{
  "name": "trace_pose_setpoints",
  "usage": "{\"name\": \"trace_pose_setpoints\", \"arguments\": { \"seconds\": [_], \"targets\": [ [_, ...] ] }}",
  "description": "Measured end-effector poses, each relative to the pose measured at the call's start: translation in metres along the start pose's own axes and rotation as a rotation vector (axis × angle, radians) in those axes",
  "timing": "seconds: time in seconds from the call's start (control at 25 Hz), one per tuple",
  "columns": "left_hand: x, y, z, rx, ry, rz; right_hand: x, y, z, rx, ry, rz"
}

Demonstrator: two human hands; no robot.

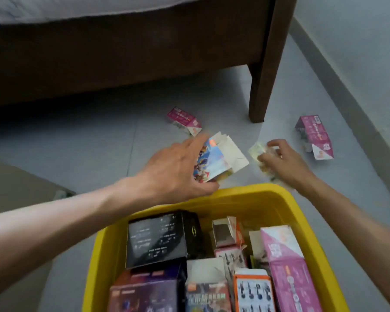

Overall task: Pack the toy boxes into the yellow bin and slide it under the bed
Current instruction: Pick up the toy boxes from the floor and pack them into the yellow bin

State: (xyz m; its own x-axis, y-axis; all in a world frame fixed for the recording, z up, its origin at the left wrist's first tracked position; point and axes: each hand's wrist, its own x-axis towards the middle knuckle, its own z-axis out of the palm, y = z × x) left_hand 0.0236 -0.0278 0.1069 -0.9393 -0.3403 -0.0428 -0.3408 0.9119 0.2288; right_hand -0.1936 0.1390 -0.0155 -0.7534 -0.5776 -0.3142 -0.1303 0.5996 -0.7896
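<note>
Bin (277,194), yellow, sits on floor near bottom of view, already well filled w/ toy boxes, incl. a black box (160,238) and a pink one (286,262). Step in hand looks like gathering the strays. Left hand (176,167) just beyond the far rim, grip closed round a colourful box (214,161) w/ open flap. Right hand (282,161) on floor, fingers curled on a pale greenish box (258,152); blurred, so hold unclear. Two pink boxes still loose: one (185,120) nr the bed leg (263,86), one (314,136) further right. Next, prob.: drop both into bin, fetch the pink pair, then slide under bed (122,52).
</note>
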Motion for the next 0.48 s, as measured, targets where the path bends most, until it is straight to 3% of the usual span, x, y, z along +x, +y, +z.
{"name": "trace_pose_setpoints", "arguments": {
  "seconds": [0.12,0.32,0.4,0.48],
  "targets": [
    [-0.058,0.011,-0.014,-0.020,-0.126,0.120,-0.042,-0.028,-0.015,0.180,-0.048,-0.044],
    [-0.060,0.046,0.002,0.188,-0.385,0.213,-0.100,-0.065,-0.056,0.005,0.177,-0.252],
    [-0.047,0.053,0.004,0.162,-0.484,0.214,-0.123,-0.082,-0.080,-0.081,0.047,-0.288],
    [-0.042,0.055,0.003,0.146,-0.571,0.214,-0.143,-0.099,-0.094,-0.110,-0.307,-0.198]
  ]
}}
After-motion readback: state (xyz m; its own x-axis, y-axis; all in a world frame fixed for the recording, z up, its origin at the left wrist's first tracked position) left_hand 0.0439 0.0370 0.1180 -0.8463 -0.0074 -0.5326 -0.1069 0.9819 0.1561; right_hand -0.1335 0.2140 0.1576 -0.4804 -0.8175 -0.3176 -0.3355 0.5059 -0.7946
